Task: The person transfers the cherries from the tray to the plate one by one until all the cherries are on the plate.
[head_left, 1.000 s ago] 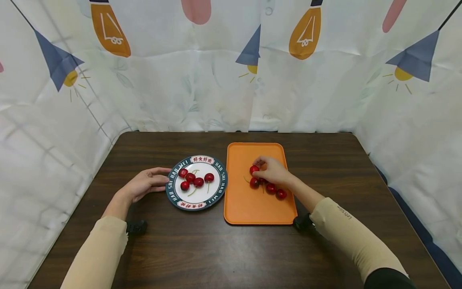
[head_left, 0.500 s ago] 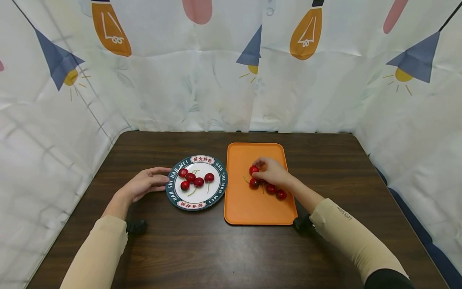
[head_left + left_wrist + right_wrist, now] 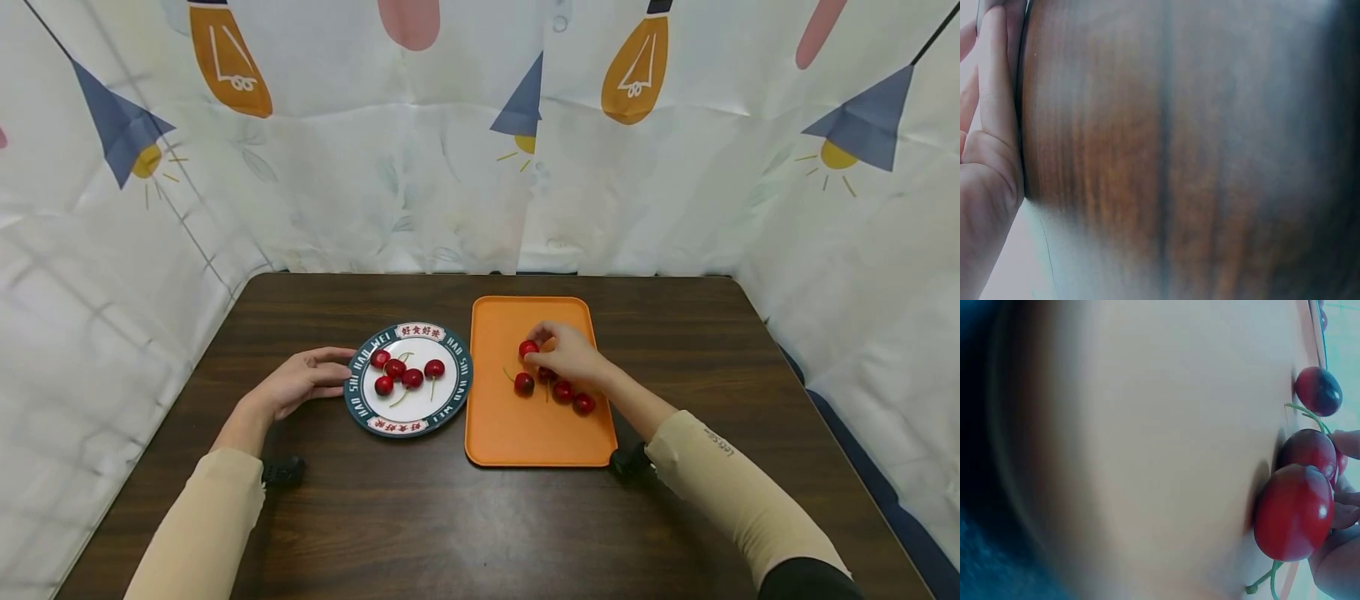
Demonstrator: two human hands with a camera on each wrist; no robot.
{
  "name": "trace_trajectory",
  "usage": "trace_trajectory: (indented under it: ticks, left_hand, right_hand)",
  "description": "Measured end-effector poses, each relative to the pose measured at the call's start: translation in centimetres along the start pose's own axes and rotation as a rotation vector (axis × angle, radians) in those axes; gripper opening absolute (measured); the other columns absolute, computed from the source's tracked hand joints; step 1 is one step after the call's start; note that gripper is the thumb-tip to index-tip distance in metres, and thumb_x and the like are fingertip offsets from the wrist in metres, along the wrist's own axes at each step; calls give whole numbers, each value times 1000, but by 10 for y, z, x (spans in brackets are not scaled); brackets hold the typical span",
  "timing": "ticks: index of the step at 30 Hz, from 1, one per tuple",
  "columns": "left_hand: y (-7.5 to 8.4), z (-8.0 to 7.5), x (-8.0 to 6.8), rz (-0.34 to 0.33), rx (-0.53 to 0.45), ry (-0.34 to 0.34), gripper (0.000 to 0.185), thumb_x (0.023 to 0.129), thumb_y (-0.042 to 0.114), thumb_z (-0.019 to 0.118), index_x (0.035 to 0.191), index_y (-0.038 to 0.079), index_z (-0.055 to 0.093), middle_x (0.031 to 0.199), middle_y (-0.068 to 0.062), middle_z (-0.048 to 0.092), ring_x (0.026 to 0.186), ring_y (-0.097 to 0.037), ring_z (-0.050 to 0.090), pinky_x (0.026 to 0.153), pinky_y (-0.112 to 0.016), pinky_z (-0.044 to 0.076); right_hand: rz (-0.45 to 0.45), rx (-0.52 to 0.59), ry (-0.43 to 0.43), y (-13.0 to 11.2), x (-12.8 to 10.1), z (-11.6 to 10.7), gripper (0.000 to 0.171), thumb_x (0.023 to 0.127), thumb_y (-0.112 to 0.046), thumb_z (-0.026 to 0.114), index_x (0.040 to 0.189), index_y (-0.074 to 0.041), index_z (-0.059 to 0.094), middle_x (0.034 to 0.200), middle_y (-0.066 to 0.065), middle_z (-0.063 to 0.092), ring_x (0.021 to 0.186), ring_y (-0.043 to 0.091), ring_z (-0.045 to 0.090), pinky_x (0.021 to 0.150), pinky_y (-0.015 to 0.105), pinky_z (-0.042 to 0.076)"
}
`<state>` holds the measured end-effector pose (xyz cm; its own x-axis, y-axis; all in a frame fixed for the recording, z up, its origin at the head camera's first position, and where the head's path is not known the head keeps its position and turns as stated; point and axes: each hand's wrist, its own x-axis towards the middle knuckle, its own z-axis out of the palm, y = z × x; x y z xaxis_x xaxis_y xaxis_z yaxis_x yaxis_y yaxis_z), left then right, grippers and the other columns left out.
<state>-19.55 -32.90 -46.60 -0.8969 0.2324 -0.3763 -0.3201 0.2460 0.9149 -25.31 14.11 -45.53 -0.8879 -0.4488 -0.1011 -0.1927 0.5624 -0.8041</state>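
My right hand (image 3: 572,358) pinches a red cherry (image 3: 528,349) between thumb and fingertips, low over the orange tray (image 3: 525,437). Just in front of it on the tray lies a cherry with a stem (image 3: 523,384), and several more sit beneath and beside the hand, one of them partly hidden. The right wrist view has large cherries (image 3: 1294,512) close up, fingers behind them. My left hand (image 3: 300,385) touches the left rim of a round plate (image 3: 460,383) with its fingers extended. Several stemmed cherries (image 3: 412,378) rest on the plate's white middle.
Plate and tray stand side by side on a dark wooden table (image 3: 420,517), the plate's right rim close to the tray's left edge. White patterned curtains (image 3: 337,192) hang behind the table and at both sides.
My right hand has shifted slightly toward the tray's far side with the pinched cherry. The loose cherry below it has moved a little left and nearer. My left hand stays at the plate.
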Motion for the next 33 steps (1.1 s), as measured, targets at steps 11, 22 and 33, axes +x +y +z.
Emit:
trace_trajectory:
  ticks: [11, 22, 33]
  left_hand:
    - [-3, -1, 2, -1, 4, 1, 63, 103, 23, 65, 157, 2, 38, 149, -24, 46, 111, -16, 66, 95, -35, 55]
    - [-4, -1, 3, -7, 4, 1, 64, 103, 24, 65, 157, 3, 38, 148, -23, 47, 111, -17, 66, 95, -35, 56]
    - [-3, -1, 2, -2, -8, 2, 62, 103, 21, 65, 156, 1, 39, 146, -22, 49, 110, -17, 67, 95, -35, 56]
  right_hand:
    - [-36, -3, 6, -6, 3, -1, 31, 96, -25, 74, 119, -8, 64, 111, 6, 65, 96, 24, 59, 80, 37, 53]
    - [-52, -29, 13, -25, 9, 5, 32, 93, -25, 78, 120, -12, 65, 112, 3, 65, 108, 25, 57, 97, 43, 50]
    - [-99, -37, -38, -36, 16, 14, 29, 93, -23, 78, 119, -15, 68, 110, 2, 68, 112, 29, 57, 94, 42, 50]
